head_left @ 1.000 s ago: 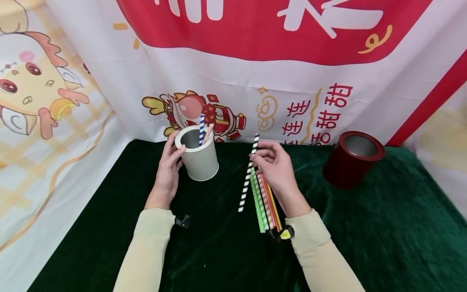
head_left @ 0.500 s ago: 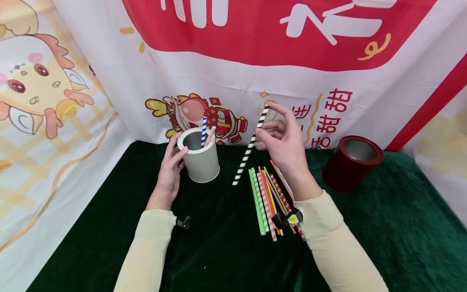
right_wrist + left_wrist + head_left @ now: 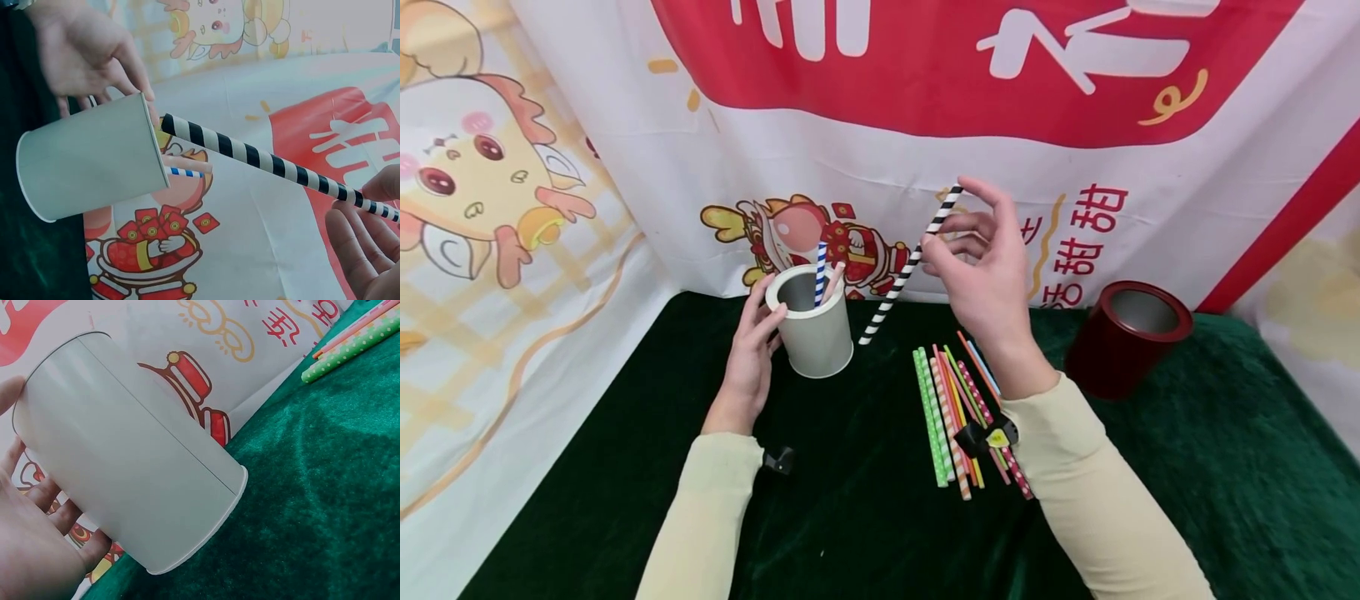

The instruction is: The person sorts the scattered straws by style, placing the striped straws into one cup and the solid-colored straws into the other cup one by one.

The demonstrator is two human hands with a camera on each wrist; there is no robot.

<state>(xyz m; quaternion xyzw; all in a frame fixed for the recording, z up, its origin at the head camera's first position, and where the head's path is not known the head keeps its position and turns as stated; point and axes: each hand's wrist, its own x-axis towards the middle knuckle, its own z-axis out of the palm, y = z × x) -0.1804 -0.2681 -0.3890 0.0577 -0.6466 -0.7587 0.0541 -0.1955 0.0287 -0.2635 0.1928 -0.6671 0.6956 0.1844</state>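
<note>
My left hand (image 3: pixel 751 346) holds the side of a pale grey can (image 3: pixel 816 342), thumb near its white rim and fingers against its wall. A blue-and-white striped straw (image 3: pixel 821 275) and a pale pink straw (image 3: pixel 832 282) stick out of the can. In my right hand (image 3: pixel 985 267) a black-and-white striped paper straw (image 3: pixel 901 279) is pinched near its upper part. The straw slants down to the left, its lower end beside the can and apart from it. The right wrist view shows the same straw (image 3: pixel 262 159) with its far end close to the can's rim (image 3: pixel 156 140).
Several loose coloured straws (image 3: pixel 951 417) lie on the dark green cloth (image 3: pixel 850 517), partly under my right wrist. A dark red can (image 3: pixel 1112 350) stands at the right. A printed white-and-red backdrop (image 3: pixel 880 150) rises behind the table.
My right hand has lifted the black-and-white straw off the bundle, up and towards the backdrop. The straw's lower end has swung left towards the grey can. The left hand stays at the can.
</note>
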